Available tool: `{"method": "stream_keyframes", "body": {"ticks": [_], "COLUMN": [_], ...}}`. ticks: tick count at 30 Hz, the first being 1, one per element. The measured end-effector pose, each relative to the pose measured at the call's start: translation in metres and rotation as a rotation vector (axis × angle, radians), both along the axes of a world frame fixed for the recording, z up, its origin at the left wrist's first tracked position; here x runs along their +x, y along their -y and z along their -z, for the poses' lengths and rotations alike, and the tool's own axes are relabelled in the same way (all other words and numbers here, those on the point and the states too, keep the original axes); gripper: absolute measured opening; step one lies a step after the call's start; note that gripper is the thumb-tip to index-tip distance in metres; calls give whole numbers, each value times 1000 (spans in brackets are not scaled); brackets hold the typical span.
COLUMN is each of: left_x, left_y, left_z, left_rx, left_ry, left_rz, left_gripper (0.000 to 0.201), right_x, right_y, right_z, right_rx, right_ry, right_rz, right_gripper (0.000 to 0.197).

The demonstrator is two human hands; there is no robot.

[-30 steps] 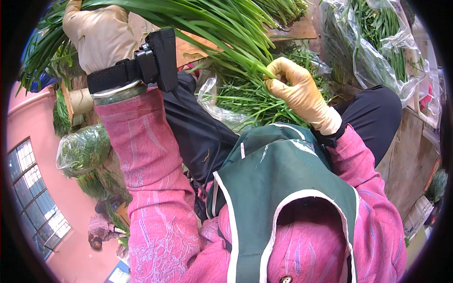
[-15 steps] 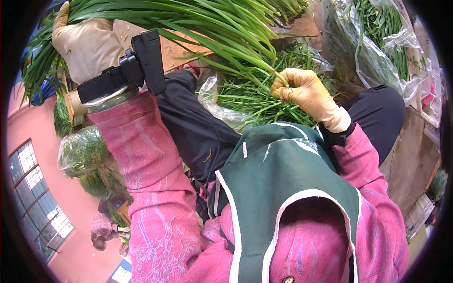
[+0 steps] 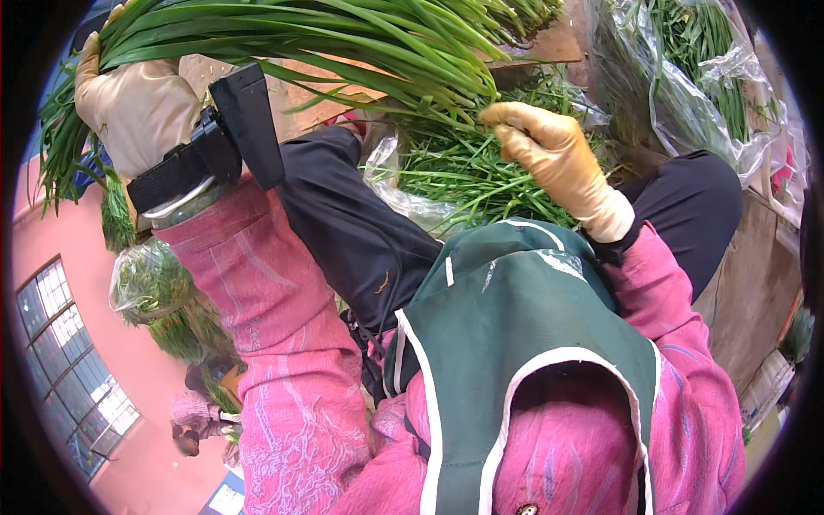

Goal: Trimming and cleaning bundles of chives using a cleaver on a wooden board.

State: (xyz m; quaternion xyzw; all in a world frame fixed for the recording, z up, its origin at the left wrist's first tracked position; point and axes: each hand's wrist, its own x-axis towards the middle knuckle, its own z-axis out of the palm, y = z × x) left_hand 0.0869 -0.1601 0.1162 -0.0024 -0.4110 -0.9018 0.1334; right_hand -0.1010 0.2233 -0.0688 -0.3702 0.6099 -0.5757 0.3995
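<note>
A bundle of garlic chives [image 3: 343,43], with long flat green leaves and pale stem ends, stretches across the top of the view. My left hand [image 3: 142,107], in a cream glove, is closed round its leafy part at the upper left. My right hand [image 3: 558,163], in a yellowed glove, is beside the stem ends with its fingers curled and pressed together. Whether a stem is between those fingertips cannot be made out. Below the bundle, a heap of loose green leaves [image 3: 481,172] lies in clear plastic between my knees.
A wooden board [image 3: 335,81] lies beneath the bundle. Clear plastic bags [image 3: 678,112] of greens stand at the upper right. At the left are another bagged bunch [image 3: 150,279], a pink wall [image 3: 43,227], a barred window [image 3: 73,360] and another person [image 3: 196,416] farther off.
My left hand and the bundle have shifted slightly left. My right hand has moved up a little from the pinched stem, and its fingers are bent differently.
</note>
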Motion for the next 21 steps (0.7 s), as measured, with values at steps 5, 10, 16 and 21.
{"method": "stream_keyframes", "body": {"ticks": [5,10,16,21], "left_x": [-16,-10,-25,-32], "left_y": [-18,-2,-19,-28], "left_z": [2,11,4,0], "left_rx": [54,102,58,-3], "left_ry": [2,60,45,55], "left_rz": [87,-118,20,56], "left_gripper": [42,38,41,42], "right_x": [16,16,18,16], "right_y": [20,26,30,29], "right_z": [17,26,25,33], "right_rx": [2,-61,-28,-66], "right_ry": [-299,-269,-347,-409], "right_rz": [212,220,253,246], "right_gripper": [27,23,17,15]}}
